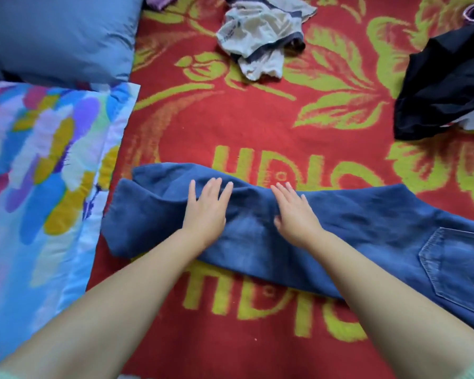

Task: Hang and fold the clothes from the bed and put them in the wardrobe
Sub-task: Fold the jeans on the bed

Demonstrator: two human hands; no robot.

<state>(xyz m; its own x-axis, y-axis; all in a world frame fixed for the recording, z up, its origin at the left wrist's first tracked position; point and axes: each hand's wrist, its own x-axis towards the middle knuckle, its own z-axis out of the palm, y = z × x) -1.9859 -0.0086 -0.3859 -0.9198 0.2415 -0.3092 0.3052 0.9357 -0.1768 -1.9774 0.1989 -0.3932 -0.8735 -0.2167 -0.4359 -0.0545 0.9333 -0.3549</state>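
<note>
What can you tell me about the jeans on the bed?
The jeans are blue denim with faded patches, laid flat across the red blanket, legs together pointing left, a stitched back pocket showing at the right. The left hand and right hand press flat on the legs.

Bright even light, soft blur

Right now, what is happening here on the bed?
A person is flattening a pair of blue jeans laid across the red patterned blanket. The left hand and the right hand both press on the denim with straight fingers. A crumpled grey and white garment and a black garment lie further up the bed, not yet folded. Two pillows lie at the left.
</note>
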